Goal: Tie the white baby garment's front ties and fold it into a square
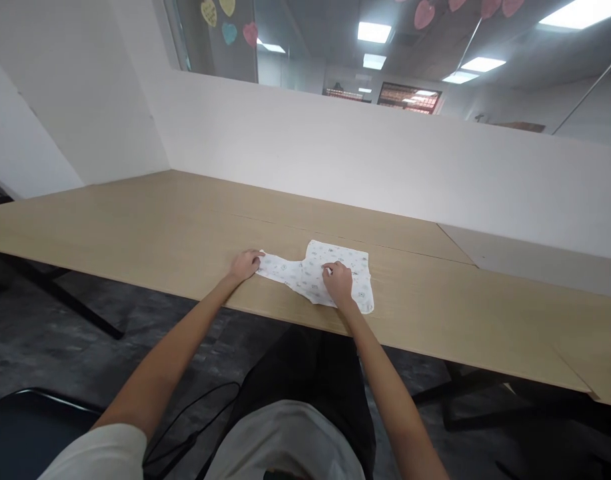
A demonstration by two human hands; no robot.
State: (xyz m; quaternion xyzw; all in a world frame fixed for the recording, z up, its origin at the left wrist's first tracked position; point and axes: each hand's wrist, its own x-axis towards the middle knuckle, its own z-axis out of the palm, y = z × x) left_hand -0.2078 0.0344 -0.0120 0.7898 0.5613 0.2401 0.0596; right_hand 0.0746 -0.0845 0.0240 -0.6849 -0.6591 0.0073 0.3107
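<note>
A small white garment (305, 272) with a scattered print, like baby clothing, lies flat and folded on the table near its front edge. One narrow part, like a sleeve, stretches to the left, and the wider part lies to the right. My left hand (245, 265) is closed at the narrow part's left end, with thumb and fingers at the cloth. My right hand (338, 283) rests over the wider part, its fingers curled together in a pinch at the fabric. The fingertips of the right hand are partly hidden.
The wood-coloured table (150, 227) runs along a white wall (305, 147) with a glass window above. A seam crosses the tabletop behind the garment. A dark chair (35, 433) stands at the lower left, with a black cable (185, 440) beside my legs.
</note>
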